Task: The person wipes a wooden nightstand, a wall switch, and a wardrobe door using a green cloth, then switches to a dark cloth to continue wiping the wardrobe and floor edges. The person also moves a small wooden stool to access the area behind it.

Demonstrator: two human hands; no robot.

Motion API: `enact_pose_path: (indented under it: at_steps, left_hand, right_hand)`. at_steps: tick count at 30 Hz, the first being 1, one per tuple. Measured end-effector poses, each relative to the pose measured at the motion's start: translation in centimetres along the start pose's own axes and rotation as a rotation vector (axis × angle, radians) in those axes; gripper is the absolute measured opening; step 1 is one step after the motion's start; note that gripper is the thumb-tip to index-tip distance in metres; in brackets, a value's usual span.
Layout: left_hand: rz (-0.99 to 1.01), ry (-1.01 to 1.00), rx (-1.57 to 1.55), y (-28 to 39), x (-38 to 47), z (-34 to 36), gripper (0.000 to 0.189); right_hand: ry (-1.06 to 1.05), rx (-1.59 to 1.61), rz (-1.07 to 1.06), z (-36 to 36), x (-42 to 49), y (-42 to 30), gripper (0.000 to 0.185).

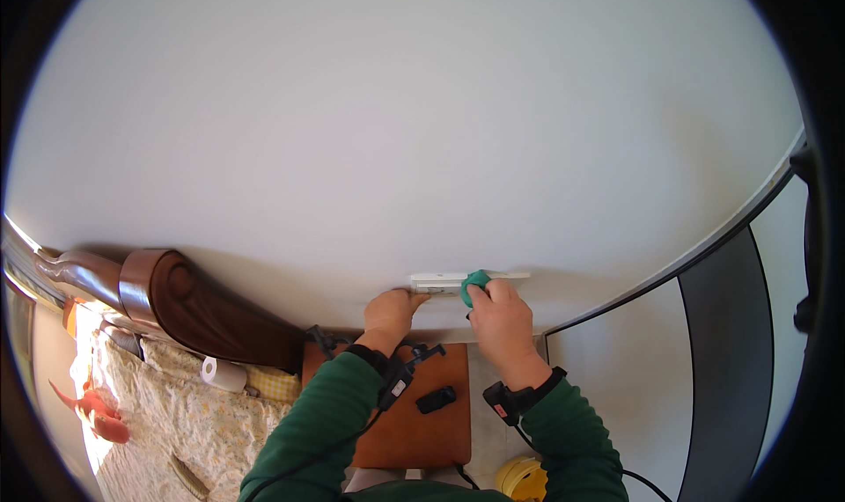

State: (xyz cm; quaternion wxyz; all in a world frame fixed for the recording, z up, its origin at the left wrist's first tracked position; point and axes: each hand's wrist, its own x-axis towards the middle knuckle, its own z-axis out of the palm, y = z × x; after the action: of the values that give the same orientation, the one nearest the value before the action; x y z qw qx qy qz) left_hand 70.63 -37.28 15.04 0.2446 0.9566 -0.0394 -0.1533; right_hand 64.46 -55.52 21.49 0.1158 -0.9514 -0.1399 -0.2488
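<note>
On the pale wall [409, 139] a white switch or socket plate [437, 283] sticks out a little. My right hand [503, 314] grips a bunched green cloth [474, 288] and presses it against the front of the plate, right of its middle. The fingertips of my left hand [389, 314] touch the plate's lower left edge; whether anything is between them is hidden. Dark straps with small devices and cables circle both wrists, over green sleeves.
Below my hands stands a brown stool or cabinet top [422, 436] with a black phone-like object [436, 400]. Left are a carved wooden headboard [218, 317], a bed [191, 429], a paper roll [224, 374] and a red plush toy [102, 417]. A yellow bucket [518, 479] stands on the floor; a wardrobe-like panel [627, 370] is right.
</note>
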Motion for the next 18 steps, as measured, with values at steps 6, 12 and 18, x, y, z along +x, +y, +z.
enact_pose_path:
  at_steps: [6,12,18]
  left_hand:
    - [0.024,0.016,0.113,-0.3,0.1,0.0,0.045]
    - [0.033,0.017,-0.063,0.2,-0.3,-0.5,0.048]
    - [0.045,-0.064,-0.054,1.1,-0.5,-2.4,0.053]
  right_hand:
    - [-0.023,0.109,-0.154,2.6,1.8,-3.0,0.03]
    - [-0.034,0.044,0.169,1.9,-1.9,1.2,0.027]
    - [-0.009,0.245,0.268,2.2,-3.2,0.2,0.025]
